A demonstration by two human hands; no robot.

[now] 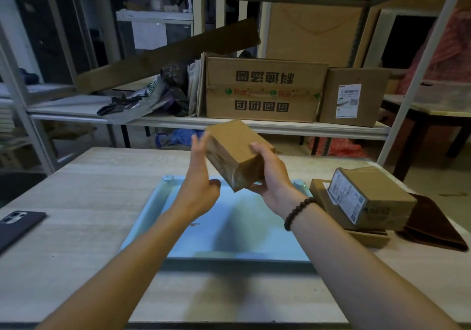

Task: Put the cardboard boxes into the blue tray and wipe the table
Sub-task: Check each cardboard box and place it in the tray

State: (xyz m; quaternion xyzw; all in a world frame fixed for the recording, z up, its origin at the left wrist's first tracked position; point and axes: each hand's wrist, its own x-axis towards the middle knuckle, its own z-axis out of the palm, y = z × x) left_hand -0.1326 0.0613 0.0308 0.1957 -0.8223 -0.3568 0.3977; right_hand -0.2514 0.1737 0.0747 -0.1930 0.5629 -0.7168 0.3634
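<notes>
Head view: the step should go best with both hands steadying the load, then setting it flat in a corner of the blue tray [158,210] to save room. Left of centre, the left hand [201,176] is flat, fingers straight, just beside the left face of the cardboard box [234,148]; the right hand [271,174] grips its near right end, tilted above the tray. Stacked boxes [367,202] wait at right.

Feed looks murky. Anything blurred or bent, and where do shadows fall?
Head view: dim, bluish light; the left hand is motion-blurred, the right hand and its box fairly sharp; a soft shadow lies on the blue tray beneath the box; the shelf post at the right edge leans with lens distortion.
</notes>
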